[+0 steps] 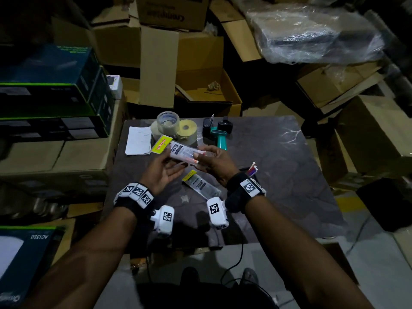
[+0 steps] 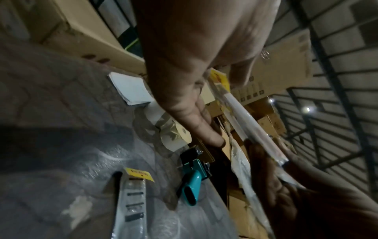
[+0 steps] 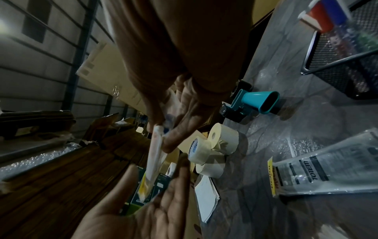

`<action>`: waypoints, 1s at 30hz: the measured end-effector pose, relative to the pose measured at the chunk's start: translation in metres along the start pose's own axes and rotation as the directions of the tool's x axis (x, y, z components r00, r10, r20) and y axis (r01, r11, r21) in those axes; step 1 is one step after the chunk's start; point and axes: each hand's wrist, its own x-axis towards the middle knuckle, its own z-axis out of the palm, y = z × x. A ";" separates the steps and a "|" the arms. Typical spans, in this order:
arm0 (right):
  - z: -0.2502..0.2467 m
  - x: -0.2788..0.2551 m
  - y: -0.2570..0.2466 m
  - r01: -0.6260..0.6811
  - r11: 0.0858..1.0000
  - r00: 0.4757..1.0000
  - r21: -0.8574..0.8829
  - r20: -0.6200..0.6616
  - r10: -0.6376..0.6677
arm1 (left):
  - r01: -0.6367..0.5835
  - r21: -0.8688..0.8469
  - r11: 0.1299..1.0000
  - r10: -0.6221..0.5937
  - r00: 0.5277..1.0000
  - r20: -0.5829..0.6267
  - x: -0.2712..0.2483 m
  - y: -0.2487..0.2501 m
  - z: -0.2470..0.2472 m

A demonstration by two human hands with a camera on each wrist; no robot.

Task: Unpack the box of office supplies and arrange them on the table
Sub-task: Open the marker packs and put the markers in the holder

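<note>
A clear pen pack (image 1: 180, 151) with a yellow TOTEM header hangs above the dark table (image 1: 278, 175). My right hand (image 1: 209, 159) pinches its near end between thumb and fingers. My left hand (image 1: 165, 172) lies palm up with straight fingers just under the header end; it does not grip the pack. The left wrist view shows the pack (image 2: 245, 116) running past my palm. In the right wrist view the pack (image 3: 153, 158) points at the left hand (image 3: 143, 207). A second pen pack (image 1: 201, 185) lies flat on the table below my hands.
Tape rolls (image 1: 168, 121), a yellow roll (image 1: 188, 130), folded papers (image 1: 138, 141) and a teal tape dispenser (image 1: 220, 136) line the table's far edge. A mesh holder (image 3: 347, 64) with pens stands at my right wrist. Cardboard boxes (image 1: 200, 90) crowd all sides.
</note>
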 end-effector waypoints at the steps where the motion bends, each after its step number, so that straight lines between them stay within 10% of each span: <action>1: 0.003 -0.001 -0.001 0.006 1.000 1.000 -0.010 0.018 -0.006 | -0.020 -0.034 0.999 0.020 1.000 0.014 0.002 -0.001 0.001; 9: -0.004 -0.008 -0.010 0.061 0.983 0.998 -0.176 0.014 -0.060 | -0.069 -0.189 0.980 0.072 0.997 0.011 0.014 0.010 0.006; 14: -0.004 0.003 -0.007 0.161 0.830 0.950 -0.534 -0.145 -0.278 | -0.116 -0.074 0.990 0.114 0.993 -0.033 0.013 0.008 0.009; 19: 0.004 0.006 -0.009 0.128 0.725 0.973 -0.677 -0.057 -0.225 | -0.159 -0.070 0.985 0.156 0.986 -0.056 0.016 0.006 0.009; 30: 0.003 0.002 -0.009 0.028 0.974 0.999 -0.224 0.024 -0.023 | -0.170 -0.090 0.981 0.170 0.985 -0.004 0.014 0.006 0.003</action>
